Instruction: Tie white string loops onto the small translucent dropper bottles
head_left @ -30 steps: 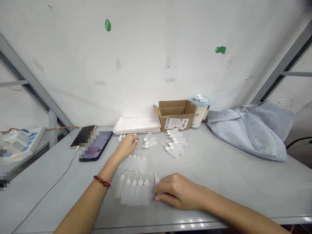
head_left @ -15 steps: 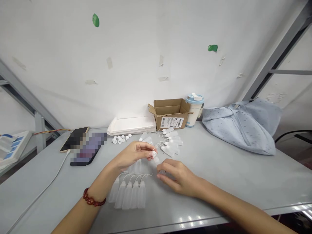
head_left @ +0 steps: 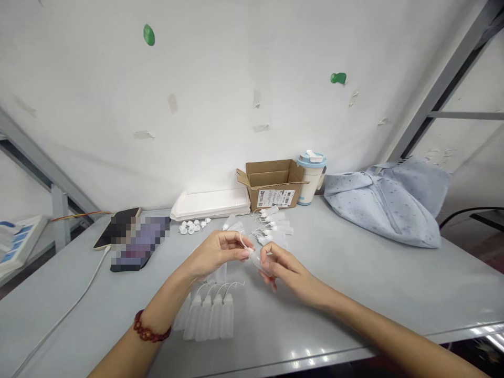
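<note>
My two hands meet above the middle of the grey table. My right hand grips a small translucent squeeze bottle by its body. My left hand, a red bead bracelet on its wrist, pinches a small white cap at the bottle's tip. Below the hands, a row of several capped bottles lies side by side. Several more bottles lie in a loose heap farther back. A cluster of small white caps sits to the left of that heap.
A phone on a white cable lies at the left. At the back stand white foam trays, an open cardboard box and a lidded cup. A pale blue cloth bag fills the right side.
My left hand came back from the caps with one pinched. My right hand lifted a bottle off the row's end. Both hands met over the table.
</note>
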`<state>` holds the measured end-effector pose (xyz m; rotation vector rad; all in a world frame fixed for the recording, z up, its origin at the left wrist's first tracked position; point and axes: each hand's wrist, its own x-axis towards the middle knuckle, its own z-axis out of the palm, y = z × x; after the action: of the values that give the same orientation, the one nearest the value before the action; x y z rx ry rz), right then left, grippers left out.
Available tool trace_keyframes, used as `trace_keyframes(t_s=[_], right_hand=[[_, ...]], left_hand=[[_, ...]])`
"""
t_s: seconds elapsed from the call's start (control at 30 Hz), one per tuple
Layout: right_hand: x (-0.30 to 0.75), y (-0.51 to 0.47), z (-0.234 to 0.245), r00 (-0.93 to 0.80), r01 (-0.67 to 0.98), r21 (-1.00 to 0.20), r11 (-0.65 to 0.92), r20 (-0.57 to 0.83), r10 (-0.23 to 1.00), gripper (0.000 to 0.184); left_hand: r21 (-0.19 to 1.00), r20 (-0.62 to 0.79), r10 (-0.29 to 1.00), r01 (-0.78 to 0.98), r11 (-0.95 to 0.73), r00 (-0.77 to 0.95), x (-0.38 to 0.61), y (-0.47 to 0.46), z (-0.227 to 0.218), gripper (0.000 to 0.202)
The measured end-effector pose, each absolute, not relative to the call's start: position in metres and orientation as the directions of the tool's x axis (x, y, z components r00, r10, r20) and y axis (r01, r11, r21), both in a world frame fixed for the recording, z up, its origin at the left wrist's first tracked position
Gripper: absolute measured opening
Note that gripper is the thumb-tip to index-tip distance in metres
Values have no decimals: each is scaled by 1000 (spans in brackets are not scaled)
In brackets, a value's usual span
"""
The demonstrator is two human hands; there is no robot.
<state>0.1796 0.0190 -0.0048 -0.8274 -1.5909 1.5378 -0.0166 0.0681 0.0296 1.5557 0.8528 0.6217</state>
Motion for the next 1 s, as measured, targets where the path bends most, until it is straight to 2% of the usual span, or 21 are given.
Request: trace_keyframes(t_s=[0.13, 0.23, 0.37, 0.5, 0.6, 0.7, 0.8, 1.0], right_hand=[[180, 24, -4, -510, -239, -954, -183, -36, 859, 9], [180, 26, -3, -517, -300, -920, -253, -67, 854, 9], [181, 26, -2, -526, -324, -908, -264, -59, 849, 9], [181, 26, -3, -531, -328, -905, -271, -61, 845, 8], [182, 26, -4, -533, -329, -898, -292, -78, 843, 10], [182, 27, -4, -537, -340, -886, -316, -93, 839, 11], [183, 27, -4, -539, -345, -884, -315, -88, 838, 11], [182, 28, -4, -540, -341, -890, -303, -79, 838, 9]], left_hand=[[993, -21, 802, 102, -51, 596, -15, 69, 27, 16], [994, -33, 813, 104, -34, 581, -14, 69, 26, 17], [992, -52, 812, 125, -26, 582, -11, 68, 26, 19], [968, -117, 806, 248, -38, 580, -10, 65, 27, 28], [957, -116, 797, 282, -71, 593, -11, 64, 30, 23], [969, -79, 802, 236, -79, 592, -12, 64, 32, 16], [977, -78, 791, 203, -59, 606, -11, 64, 33, 20], [949, -137, 803, 308, -61, 580, -9, 63, 30, 32]])
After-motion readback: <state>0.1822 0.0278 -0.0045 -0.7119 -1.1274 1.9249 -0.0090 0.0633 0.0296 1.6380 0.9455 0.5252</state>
